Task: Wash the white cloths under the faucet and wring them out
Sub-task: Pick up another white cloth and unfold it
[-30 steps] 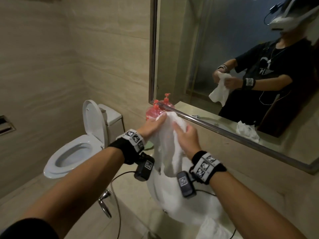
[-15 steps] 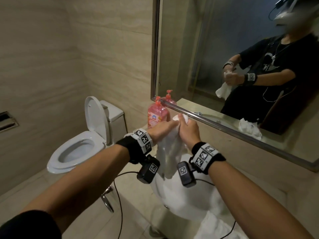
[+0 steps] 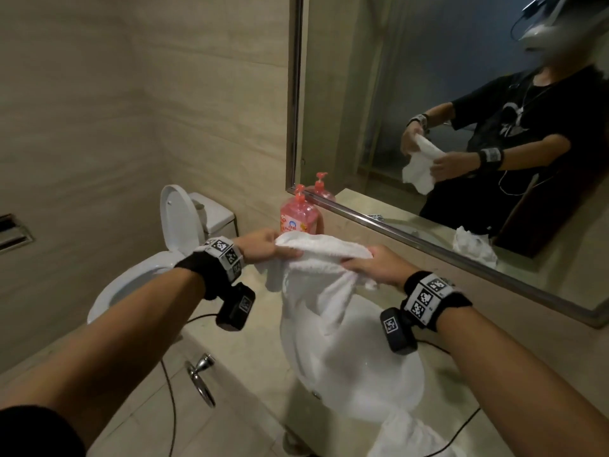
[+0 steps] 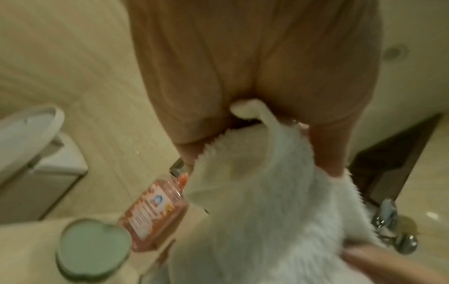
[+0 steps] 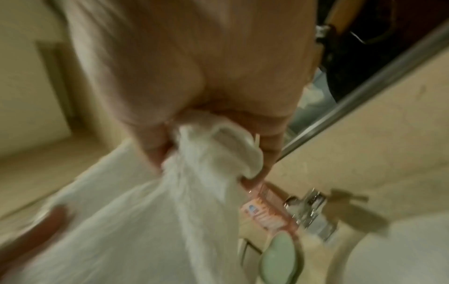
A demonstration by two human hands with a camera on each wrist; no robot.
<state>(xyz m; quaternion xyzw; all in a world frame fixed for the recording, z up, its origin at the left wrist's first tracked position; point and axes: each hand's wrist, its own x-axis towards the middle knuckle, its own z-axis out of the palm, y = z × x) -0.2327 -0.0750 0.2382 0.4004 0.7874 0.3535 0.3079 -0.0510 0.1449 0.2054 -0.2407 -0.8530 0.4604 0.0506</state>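
Here the left hand (image 3: 260, 244) and the right hand (image 3: 375, 265) each pinch the top edge of a white cloth (image 3: 316, 278), fingers curled round it, holding it stretched above the white basin (image 3: 379, 380). This looks like the wringing stage; next, I judge, the hands must gather and twist it over the bowl. A second cloth (image 3: 405, 433) hangs at the basin's rim. A pink soap bottle (image 3: 298, 216) stands on the beige counter (image 3: 237, 351) below the mirror (image 3: 428, 94), a toilet (image 3: 155, 258) beside.

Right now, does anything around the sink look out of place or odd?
One thing: a second white cloth lies draped over the near rim of the white basin, part of it hanging past the counter edge, so it might slide off. Otherwise both hands, left hand and right hand, grip the held cloth above the basin.
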